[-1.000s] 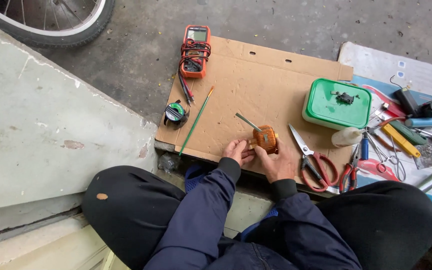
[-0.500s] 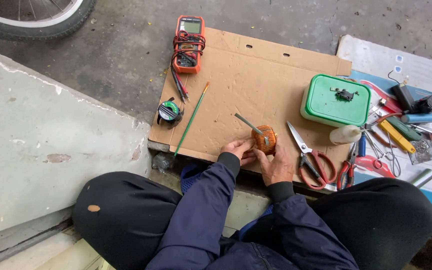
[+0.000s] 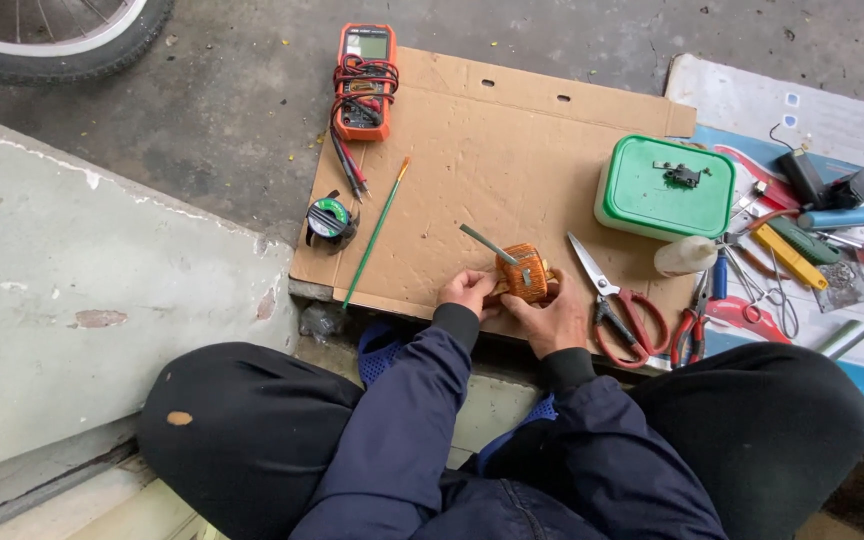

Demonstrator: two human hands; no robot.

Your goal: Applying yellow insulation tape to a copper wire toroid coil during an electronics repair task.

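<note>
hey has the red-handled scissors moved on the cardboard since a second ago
No. The red-handled scissors lie in the same spot beside the right hand, blades pointing toward the green-lidded box. Only the camera shifted.

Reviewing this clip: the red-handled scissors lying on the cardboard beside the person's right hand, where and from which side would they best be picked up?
Probably by the red handle loops of the scissors, coming from the person's near side. The loops lie closest to the right hand, while the open blades point away towards the green-lidded box. Red-handled pliers crowd the right side, so approach from above-left.
</note>
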